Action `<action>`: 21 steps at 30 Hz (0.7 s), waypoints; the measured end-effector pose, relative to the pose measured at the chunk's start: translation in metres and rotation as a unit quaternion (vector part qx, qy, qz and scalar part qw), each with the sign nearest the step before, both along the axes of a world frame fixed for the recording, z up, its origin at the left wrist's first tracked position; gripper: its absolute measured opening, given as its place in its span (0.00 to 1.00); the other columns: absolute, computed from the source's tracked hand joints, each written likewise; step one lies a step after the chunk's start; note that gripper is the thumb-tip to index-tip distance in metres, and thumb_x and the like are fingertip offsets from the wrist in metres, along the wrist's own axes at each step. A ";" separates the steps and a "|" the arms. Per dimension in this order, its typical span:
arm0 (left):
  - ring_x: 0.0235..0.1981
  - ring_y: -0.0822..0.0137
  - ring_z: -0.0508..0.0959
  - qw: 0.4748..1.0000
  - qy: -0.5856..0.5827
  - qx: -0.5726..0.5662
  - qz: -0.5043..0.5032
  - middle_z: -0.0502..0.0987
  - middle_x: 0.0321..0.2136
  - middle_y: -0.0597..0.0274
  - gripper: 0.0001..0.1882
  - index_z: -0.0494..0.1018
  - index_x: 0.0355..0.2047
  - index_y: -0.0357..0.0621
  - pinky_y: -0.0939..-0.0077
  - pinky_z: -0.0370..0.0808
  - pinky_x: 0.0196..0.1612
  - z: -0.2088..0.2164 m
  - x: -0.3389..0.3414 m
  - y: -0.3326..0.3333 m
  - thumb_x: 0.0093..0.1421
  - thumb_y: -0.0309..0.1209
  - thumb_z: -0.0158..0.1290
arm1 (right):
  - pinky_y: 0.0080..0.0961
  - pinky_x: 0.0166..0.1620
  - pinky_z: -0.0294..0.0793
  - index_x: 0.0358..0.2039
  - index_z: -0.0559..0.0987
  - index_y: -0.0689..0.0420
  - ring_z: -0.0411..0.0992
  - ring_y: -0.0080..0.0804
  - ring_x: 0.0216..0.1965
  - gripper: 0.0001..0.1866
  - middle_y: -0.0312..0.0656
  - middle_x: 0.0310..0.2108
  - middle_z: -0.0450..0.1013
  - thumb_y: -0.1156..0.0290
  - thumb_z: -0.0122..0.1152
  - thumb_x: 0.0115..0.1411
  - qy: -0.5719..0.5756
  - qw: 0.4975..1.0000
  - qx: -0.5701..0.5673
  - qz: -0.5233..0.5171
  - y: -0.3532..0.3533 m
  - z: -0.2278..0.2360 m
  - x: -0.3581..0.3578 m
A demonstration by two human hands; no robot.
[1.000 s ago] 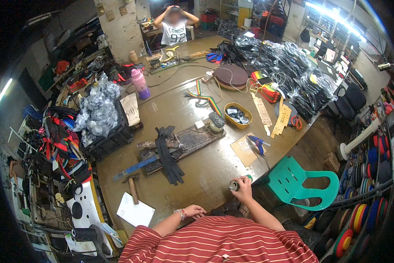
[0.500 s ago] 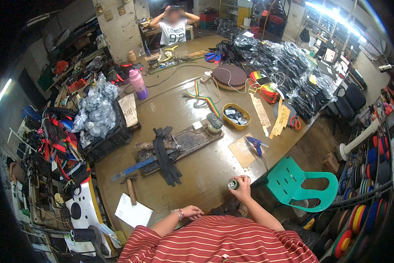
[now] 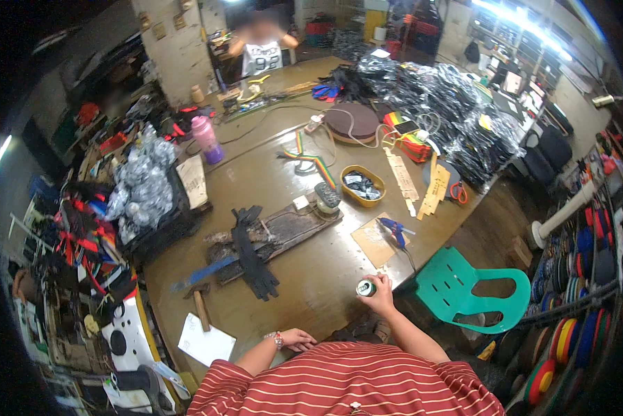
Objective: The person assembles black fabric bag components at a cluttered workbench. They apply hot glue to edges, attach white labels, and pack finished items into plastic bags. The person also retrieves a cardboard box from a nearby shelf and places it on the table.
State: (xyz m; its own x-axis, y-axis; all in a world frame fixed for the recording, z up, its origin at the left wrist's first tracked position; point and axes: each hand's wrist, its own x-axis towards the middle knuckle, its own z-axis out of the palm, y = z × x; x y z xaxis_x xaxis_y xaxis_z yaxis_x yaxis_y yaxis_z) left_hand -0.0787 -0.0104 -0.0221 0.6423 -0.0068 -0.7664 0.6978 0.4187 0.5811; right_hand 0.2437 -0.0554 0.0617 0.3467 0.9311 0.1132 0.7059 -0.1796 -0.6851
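Observation:
My right hand is closed around a small green can at the table's near right edge; its round pale top faces up. My left hand lies by the near edge, close to my body, holding nothing, its fingers loosely stretched. Beyond the hands, black fabric strips lie across a worn wooden board. A hammer rests partly on a white sheet to the left. Farther right of the board, a blue glue gun sits on a tan square sheet.
A yellow bowl of small dark packets, a pink-purple bottle and a brown webbing roll stand on the table. Plastic-wrapped black goods are piled far right. A green chair stands right. Across the table is a person.
My view has shifted slightly, so the table's things appear a little to the left. The can's top now faces me more directly, still in my right hand. The person opposite has lowered their arms somewhat.

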 end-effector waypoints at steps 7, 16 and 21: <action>0.32 0.75 0.74 0.948 -0.030 0.170 -0.269 0.78 0.34 0.66 0.19 0.73 0.46 0.44 0.80 0.72 0.36 0.005 0.058 0.025 0.61 0.43 0.47 | 0.32 0.52 0.65 0.43 0.73 0.54 0.67 0.39 0.46 0.33 0.43 0.42 0.68 0.59 0.75 0.36 0.228 0.969 0.031 -0.093 -0.109 -0.021 0.073; 0.43 0.65 0.76 0.995 -0.082 0.010 -0.059 0.75 0.41 0.55 0.14 0.67 0.47 0.36 0.72 0.75 0.45 0.045 0.273 -0.032 0.64 0.31 0.43 | 0.32 0.45 0.70 0.41 0.71 0.56 0.70 0.37 0.41 0.33 0.44 0.38 0.71 0.70 0.77 0.32 0.105 0.819 -0.157 -0.541 -0.427 -0.079 0.162; 0.48 0.52 0.73 0.975 -0.006 -0.205 0.089 0.70 0.47 0.44 0.20 0.60 0.52 0.30 0.63 0.74 0.50 0.030 0.435 -0.144 0.65 0.33 0.41 | 0.32 0.46 0.68 0.37 0.69 0.57 0.69 0.36 0.41 0.30 0.42 0.36 0.70 0.72 0.77 0.32 0.148 0.787 -0.047 -0.597 -0.527 -0.102 0.230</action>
